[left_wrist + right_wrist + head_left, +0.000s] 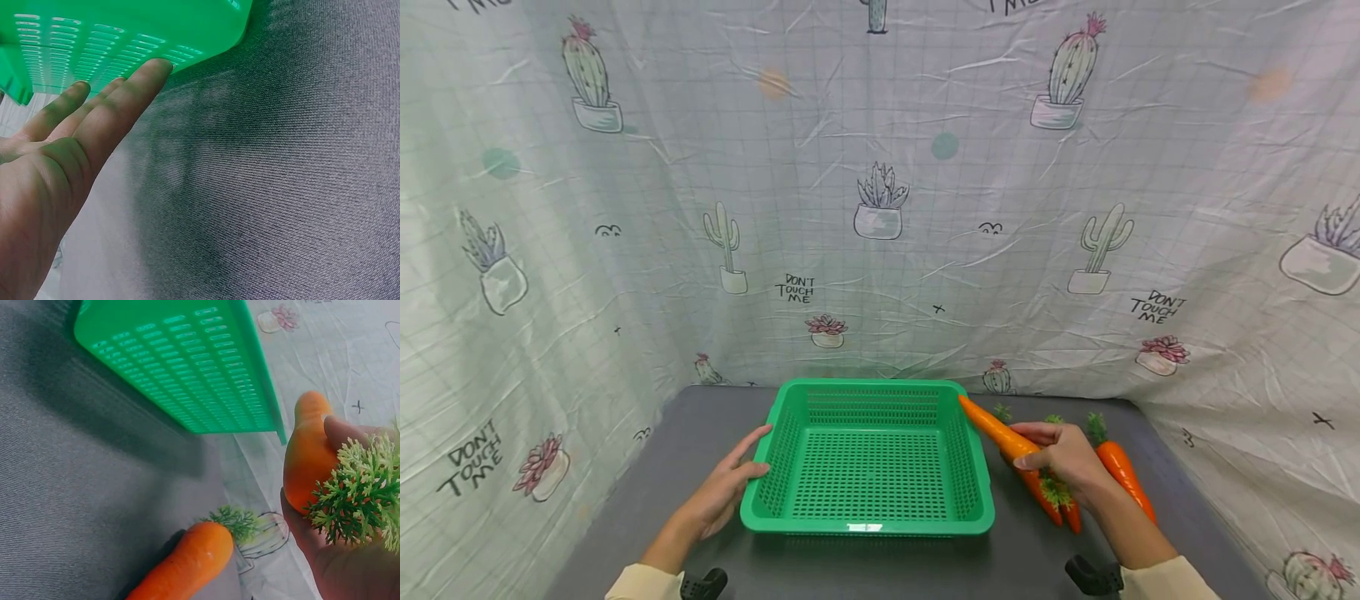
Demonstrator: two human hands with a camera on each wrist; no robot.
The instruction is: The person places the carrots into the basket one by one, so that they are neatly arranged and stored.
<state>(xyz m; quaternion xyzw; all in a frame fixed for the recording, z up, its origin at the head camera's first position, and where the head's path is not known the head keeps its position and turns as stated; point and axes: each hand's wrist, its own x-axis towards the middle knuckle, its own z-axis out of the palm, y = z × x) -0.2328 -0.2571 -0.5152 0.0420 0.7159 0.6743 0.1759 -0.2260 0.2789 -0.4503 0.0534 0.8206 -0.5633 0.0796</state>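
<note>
A green perforated plastic basket point(925, 527) sits on the grey table in the head view. My left hand point(726, 490) is at its left side, with thumb and fingertips at the rim. In the left wrist view, the extended fingers point(119, 112) lie against the basket wall point(156, 28). My right hand point(1069, 458) grips an orange carrot point(992, 425) with green leafy tops, its tip raised at the basket's right rim. The right wrist view shows this carrot point(306, 459) between thumb and fingers, its leaves point(362, 494) partly covering the hand.
Under and beside my right hand, other carrots point(1047, 502) lie partly hidden on the table. Another carrot point(1125, 473) lies farther right. A cactus-print curtain point(880, 292) encloses the back and sides of the grey table point(700, 433).
</note>
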